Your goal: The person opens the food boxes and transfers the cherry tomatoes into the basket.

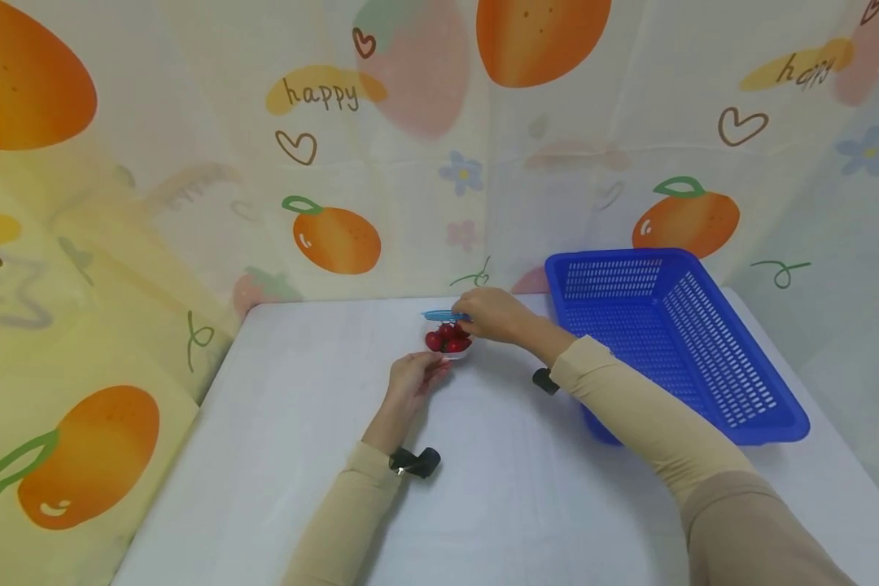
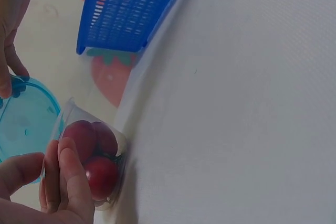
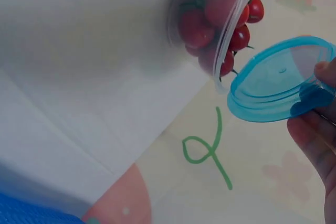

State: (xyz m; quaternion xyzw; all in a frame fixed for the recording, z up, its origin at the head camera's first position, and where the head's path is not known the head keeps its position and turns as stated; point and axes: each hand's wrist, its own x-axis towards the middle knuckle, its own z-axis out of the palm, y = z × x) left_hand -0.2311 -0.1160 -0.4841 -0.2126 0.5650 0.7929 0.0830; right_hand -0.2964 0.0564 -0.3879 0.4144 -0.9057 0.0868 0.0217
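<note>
A small clear plastic tub (image 3: pixel 228 38) stands on the table, filled with several red cherry tomatoes (image 1: pixel 452 345), some with green stems. My left hand (image 1: pixel 413 376) holds the tub at its near left side, the thumb by the rim and the fingers against the outer wall. Pinched at its edge in my right hand (image 1: pixel 492 314) is a translucent blue round lid (image 3: pixel 281 80). The lid is tilted and lifted off, just beyond the tub's open mouth. In the head view the right fingers partly cover the lid and the tomatoes.
A large blue perforated plastic basket (image 1: pixel 765 407) stands on the right of the white table (image 1: pixel 300 391), with my right forearm passing over its near left side. Behind the table hangs a fruit-patterned cloth (image 1: pixel 410 203). Black wrist cameras sit on both wrists.
</note>
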